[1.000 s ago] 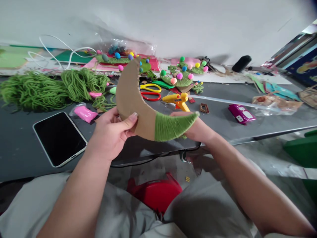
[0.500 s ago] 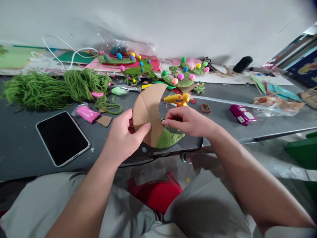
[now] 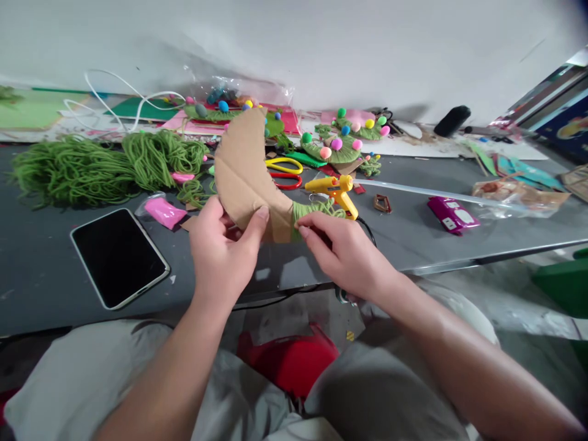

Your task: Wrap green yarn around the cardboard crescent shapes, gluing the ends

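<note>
A crescent of brown cardboard (image 3: 243, 162) is held up over the front of the table, its bare horn pointing up and away from me. My left hand (image 3: 218, 254) grips its outer edge, thumb on the face and fingers mostly hidden behind. Green yarn (image 3: 316, 209) is wound around the crescent's right end. At the edge of that winding, my right hand (image 3: 342, 251) has thumb and forefinger closed in a pinch on the yarn. Just beyond this hand is a yellow glue gun (image 3: 333, 188). Scissors (image 3: 285, 173) with yellow and red handles lie behind the crescent.
Loose green yarn hanks (image 3: 73, 171) are heaped at the left, behind a black-screened tablet (image 3: 120, 257) and a pink packet (image 3: 164, 211). Several pom-pom-decorated green pieces (image 3: 340, 150) lie towards the wall. A purple packet (image 3: 452, 215) sits at the right, near the table's front edge.
The crescent has turned clockwise, its bare horn now further up and left and its wound end higher. My right hand has moved down to below the winding. The scissors' handles have come into view.
</note>
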Demonstrator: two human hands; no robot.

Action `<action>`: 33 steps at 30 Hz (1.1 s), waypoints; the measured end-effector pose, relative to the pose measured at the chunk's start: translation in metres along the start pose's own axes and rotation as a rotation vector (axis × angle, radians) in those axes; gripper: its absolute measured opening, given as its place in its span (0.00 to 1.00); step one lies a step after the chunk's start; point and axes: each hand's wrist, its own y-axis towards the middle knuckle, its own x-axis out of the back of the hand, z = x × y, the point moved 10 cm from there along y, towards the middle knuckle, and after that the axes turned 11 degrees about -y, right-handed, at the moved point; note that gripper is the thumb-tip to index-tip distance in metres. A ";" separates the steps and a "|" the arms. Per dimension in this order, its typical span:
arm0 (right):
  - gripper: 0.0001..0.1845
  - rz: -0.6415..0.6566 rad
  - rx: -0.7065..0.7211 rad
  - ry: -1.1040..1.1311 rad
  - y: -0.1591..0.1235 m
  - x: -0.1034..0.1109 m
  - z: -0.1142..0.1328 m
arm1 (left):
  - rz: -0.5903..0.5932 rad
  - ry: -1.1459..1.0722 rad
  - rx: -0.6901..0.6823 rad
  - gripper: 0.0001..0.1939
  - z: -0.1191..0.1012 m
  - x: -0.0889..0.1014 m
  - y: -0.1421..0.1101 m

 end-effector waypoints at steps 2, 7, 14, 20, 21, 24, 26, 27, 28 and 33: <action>0.13 0.004 -0.021 0.008 -0.003 -0.003 -0.001 | -0.031 -0.022 -0.008 0.14 0.001 0.002 0.000; 0.11 0.031 -0.080 0.015 -0.004 -0.014 -0.012 | -0.124 -0.144 0.017 0.16 0.005 0.011 0.002; 0.10 0.008 -0.026 0.058 -0.003 -0.020 -0.016 | -0.139 -0.239 0.035 0.17 0.015 0.013 0.006; 0.11 0.086 -0.020 0.081 -0.008 -0.037 -0.007 | -0.156 -0.356 0.023 0.17 0.024 0.005 0.006; 0.11 0.093 -0.028 0.076 -0.009 -0.039 -0.007 | -0.148 -0.390 0.039 0.18 0.026 0.004 0.006; 0.11 0.103 -0.047 0.090 -0.008 -0.042 -0.011 | -0.129 -0.478 0.104 0.19 0.031 0.002 0.008; 0.12 0.103 -0.061 0.121 -0.007 -0.042 -0.015 | -0.134 -0.517 0.152 0.19 0.032 0.004 0.009; 0.12 0.103 -0.066 0.143 -0.007 -0.042 -0.016 | -0.135 -0.530 0.180 0.19 0.032 0.005 0.009; 0.12 0.105 -0.070 0.170 -0.007 -0.042 -0.017 | -0.136 -0.540 0.209 0.18 0.032 0.005 0.009; 0.15 0.161 -0.079 0.356 -0.004 -0.049 -0.022 | -0.117 -0.583 0.329 0.15 0.034 0.003 0.008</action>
